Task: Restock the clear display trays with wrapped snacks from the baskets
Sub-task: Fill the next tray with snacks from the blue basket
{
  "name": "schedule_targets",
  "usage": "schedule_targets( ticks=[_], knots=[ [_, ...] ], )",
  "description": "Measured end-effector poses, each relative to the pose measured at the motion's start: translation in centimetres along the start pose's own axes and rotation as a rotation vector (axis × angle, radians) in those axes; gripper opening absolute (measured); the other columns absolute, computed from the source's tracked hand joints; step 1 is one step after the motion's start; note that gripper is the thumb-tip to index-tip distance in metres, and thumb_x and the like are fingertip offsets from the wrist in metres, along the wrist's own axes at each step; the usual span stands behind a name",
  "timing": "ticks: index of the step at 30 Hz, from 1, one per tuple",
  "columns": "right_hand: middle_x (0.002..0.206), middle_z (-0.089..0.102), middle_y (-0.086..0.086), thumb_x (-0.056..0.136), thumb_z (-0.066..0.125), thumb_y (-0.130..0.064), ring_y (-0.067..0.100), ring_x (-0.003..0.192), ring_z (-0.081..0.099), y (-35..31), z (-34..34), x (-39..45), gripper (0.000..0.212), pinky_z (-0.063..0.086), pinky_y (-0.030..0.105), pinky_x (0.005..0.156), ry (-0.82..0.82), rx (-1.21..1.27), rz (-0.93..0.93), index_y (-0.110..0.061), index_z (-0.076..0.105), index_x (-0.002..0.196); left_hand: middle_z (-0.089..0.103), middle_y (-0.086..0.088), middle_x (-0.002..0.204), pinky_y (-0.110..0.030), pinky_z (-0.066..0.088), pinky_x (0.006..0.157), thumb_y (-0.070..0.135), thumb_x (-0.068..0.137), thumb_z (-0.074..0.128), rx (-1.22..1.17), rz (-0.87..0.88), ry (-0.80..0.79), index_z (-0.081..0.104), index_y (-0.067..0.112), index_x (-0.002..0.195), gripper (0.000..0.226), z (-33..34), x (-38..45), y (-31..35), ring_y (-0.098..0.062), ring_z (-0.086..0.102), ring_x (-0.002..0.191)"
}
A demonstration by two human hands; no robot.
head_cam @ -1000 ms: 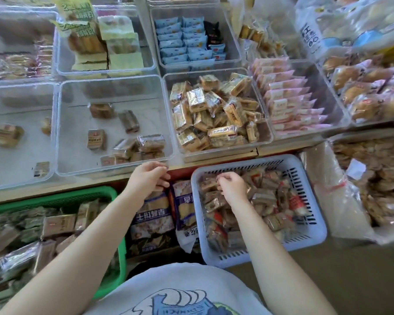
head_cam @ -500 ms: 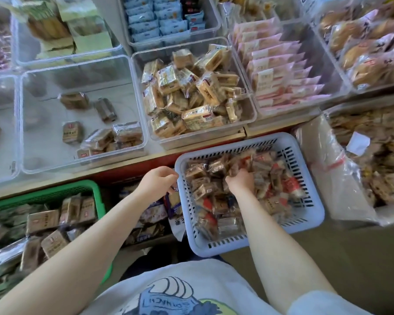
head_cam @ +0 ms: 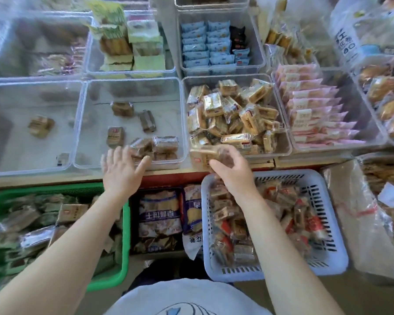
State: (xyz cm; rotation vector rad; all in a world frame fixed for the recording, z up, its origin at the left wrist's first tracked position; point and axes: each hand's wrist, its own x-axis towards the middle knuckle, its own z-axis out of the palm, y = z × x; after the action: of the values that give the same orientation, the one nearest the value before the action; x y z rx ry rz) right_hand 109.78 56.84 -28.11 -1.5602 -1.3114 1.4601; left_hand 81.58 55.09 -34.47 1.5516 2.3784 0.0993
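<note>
The right hand (head_cam: 231, 169) is up out of the pale blue slotted plastic basket (head_cam: 323, 253) now, fingers curled round a small clear-wrapped brown snack (head_cam: 216, 154). She holds it just over the front rim of the clear plastic display tray heaped with gold-wrapped biscuit packs (head_cam: 280, 123). The snack is blurred, but its long axis seems to run roughly left to right, level with the shelf edge; which end is which I cannot tell.

Half a second ago that hand was buried among the wrapped pieces in the basket. The left hand (head_cam: 121, 171) has changed too: it was a loose fist by the basket's corner, and now it is spread flat, fingers straight, thumb out, holding nothing, at the front wall of the nearly bare clear plastic tray (head_cam: 87, 123). Its fingertips lie just beside the few brown wrapped cakes (head_cam: 155, 145) in that tray's front right corner; whether they touch the wall I cannot make out.

A green plastic basket of flat wrapped bars (head_cam: 123, 244) sits below the left forearm, and dark blue bagged snacks (head_cam: 159, 214) lie between the two baskets.
</note>
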Motion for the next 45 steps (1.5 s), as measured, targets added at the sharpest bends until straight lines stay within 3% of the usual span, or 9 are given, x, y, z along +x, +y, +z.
schedule_targets(
  ticks=[6,11,15,18,22,25,29,33,45],
  knots=[
    [0.113,0.06,0.006,0.089,0.065,-0.001,0.017,0.095,0.057,-2.6,9.6,8.0,0.037,0.051,0.027,0.077,0.064,-0.638,-0.582,-0.013,0.066,0.124,0.026,-0.007,0.161,-0.047,0.004,0.12,0.07,0.097,0.024,0.014,0.048,-0.05,0.03,0.033,0.152,0.067,0.5,0.8,-1.2,-0.026,0.013,0.149],
    [0.104,0.051,0.01,0.094,0.05,-0.002,0.028,0.081,0.057,-0.6,14.5,12.1,0.013,0.038,0.032,0.059,0.034,-1.134,-0.533,-0.009,0.057,0.103,0.025,-0.007,0.161,-0.048,0.006,0.121,0.073,0.095,0.021,0.023,0.041,-0.046,0.029,0.032,0.152,0.07,0.7,0.9,-1.4,-0.027,0.014,0.149],
    [0.123,0.055,0.013,0.099,0.043,-0.014,0.035,0.104,0.056,-1.3,15.3,12.4,0.027,0.042,0.04,0.08,-0.196,-1.321,-0.359,-0.01,0.06,0.119,0.022,-0.006,0.162,-0.048,0.004,0.122,0.073,0.096,0.019,0.016,0.03,-0.046,0.027,0.032,0.154,0.071,0.6,0.9,-1.4,-0.027,0.012,0.15],
    [0.115,0.063,0.009,0.1,0.046,-0.025,0.029,0.108,0.056,-2.5,14.2,10.4,0.032,0.043,0.04,0.093,-0.228,-1.103,-0.383,-0.01,0.069,0.117,0.024,-0.008,0.161,-0.048,0.003,0.121,0.071,0.096,0.021,0.017,0.037,-0.037,0.03,0.03,0.152,0.07,0.7,0.8,-1.5,-0.028,0.013,0.15],
    [0.091,0.067,0.003,0.094,0.051,-0.006,0.014,0.084,0.054,-0.3,9.7,4.9,0.022,0.04,0.019,0.071,0.139,-0.639,-0.505,-0.005,0.072,0.1,0.043,-0.011,0.149,-0.047,0.004,0.119,0.066,0.099,0.023,0.017,0.015,0.02,0.05,0.021,0.139,0.065,0.8,0.6,-1.3,-0.029,0.026,0.143],
    [0.079,0.065,-0.001,0.094,0.05,-0.005,0.015,0.072,0.056,4.1,6.2,1.7,0.02,0.039,0.022,0.058,0.306,-0.569,-0.286,-0.009,0.069,0.09,0.058,-0.007,0.127,-0.047,0.011,0.118,0.052,0.101,0.026,-0.001,0.112,0.032,0.062,0.02,0.118,0.051,1.7,-0.2,1.1,-0.028,0.04,0.129],
    [0.116,0.063,0.006,0.099,0.051,-0.019,0.025,0.097,0.062,11.2,3.6,1.5,0.019,0.051,0.035,0.077,0.157,-0.736,0.206,-0.016,0.064,0.113,0.052,-0.006,0.128,-0.044,0.007,0.115,0.059,0.098,0.025,-0.004,0.22,0.053,0.056,0.019,0.116,0.053,3.2,-1.3,3.4,-0.029,0.038,0.126],
    [0.161,0.022,0.001,0.098,0.055,-0.016,0.026,0.142,0.035,13.7,3.3,2.5,0.06,0.047,0.04,0.105,-0.037,-0.833,0.306,-0.027,0.033,0.153,0.043,-0.004,0.134,-0.043,0.005,0.116,0.06,0.098,0.025,0.029,0.251,0.087,0.05,0.025,0.122,0.049,3.5,-0.9,2.9,-0.027,0.031,0.131],
    [0.149,0.032,0.009,0.091,0.051,0.0,0.033,0.12,0.05,16.0,4.0,3.3,0.043,0.053,0.04,0.078,-0.011,-1.104,0.281,-0.022,0.046,0.127,0.03,-0.008,0.153,-0.043,-0.005,0.119,0.059,0.101,0.024,0.068,0.208,0.036,0.04,0.028,0.139,0.052,3.6,-0.9,3.2,-0.027,0.017,0.145]
  ],
)
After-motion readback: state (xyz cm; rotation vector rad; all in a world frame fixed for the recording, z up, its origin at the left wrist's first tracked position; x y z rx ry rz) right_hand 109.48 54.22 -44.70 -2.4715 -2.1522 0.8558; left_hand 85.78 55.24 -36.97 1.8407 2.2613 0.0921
